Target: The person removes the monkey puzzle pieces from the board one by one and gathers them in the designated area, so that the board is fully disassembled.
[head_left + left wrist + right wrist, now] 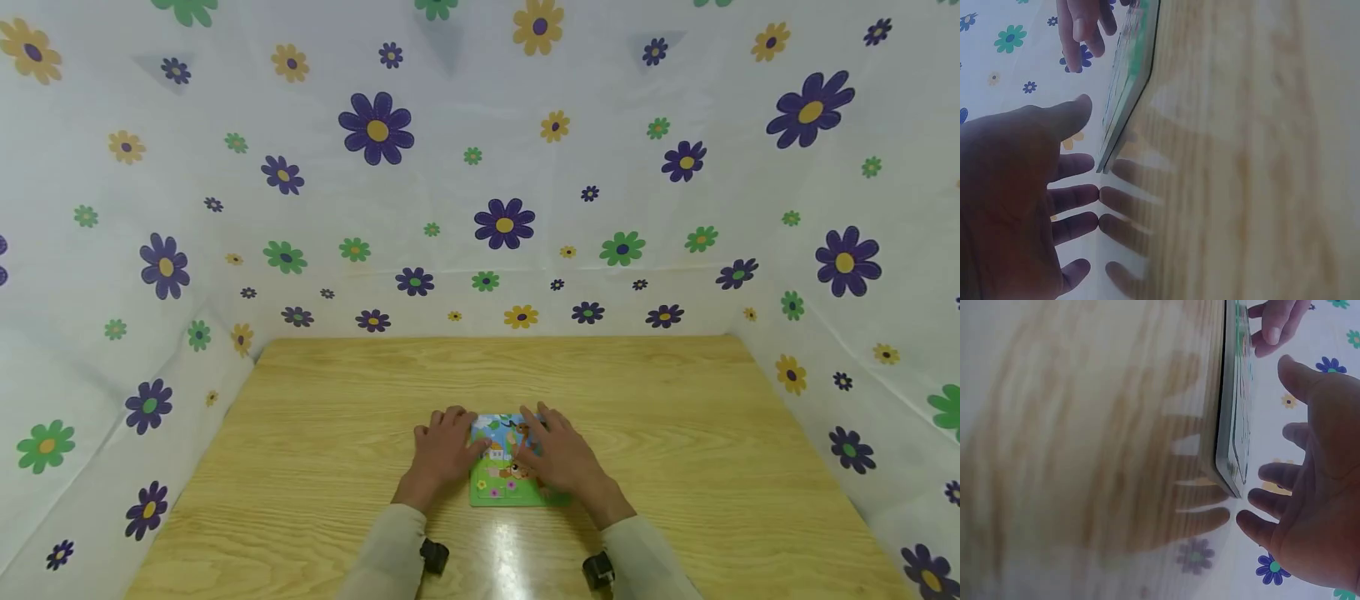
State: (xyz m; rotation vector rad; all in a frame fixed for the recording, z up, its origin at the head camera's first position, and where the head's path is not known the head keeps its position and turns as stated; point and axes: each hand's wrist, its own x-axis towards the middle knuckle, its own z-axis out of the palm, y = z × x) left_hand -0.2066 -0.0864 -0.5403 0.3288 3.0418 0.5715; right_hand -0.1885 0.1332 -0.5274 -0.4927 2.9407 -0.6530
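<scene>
A flat picture puzzle board [492, 490] lies on the wooden table, with a green lower part, blue sky, a small house and flowers. Piece outlines show faintly on it. My left hand [444, 454] is at its left edge, fingers spread and fingertips at the table, the thumb reaching over the board. Over the board's right part is my right hand [566, 457], fingers extended, hiding some of the picture. In the left wrist view the left hand [1016, 194] has nothing in its grasp. The right wrist view shows the right hand [1329, 469] loosely spread beside the board [1230, 444].
The wooden table [337, 392] extends around the board on all sides. White cloth walls [450, 192] printed with purple, green and yellow flowers stand at the back and both sides. A small black device sits at each wrist, by the light sleeves [386, 554].
</scene>
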